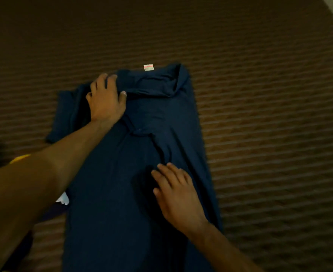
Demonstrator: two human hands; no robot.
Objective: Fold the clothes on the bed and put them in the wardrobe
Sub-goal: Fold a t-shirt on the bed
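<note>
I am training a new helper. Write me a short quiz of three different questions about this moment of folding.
1. True or false: the right hand lies flat on the navy T-shirt.
2. Where is the left hand? A) near the collar B) on the bedspread C) in the air
3. Fill in: the white label sits at the shirt's ___ edge.

Key: 1 true; 2 A; 3 far (collar).
</note>
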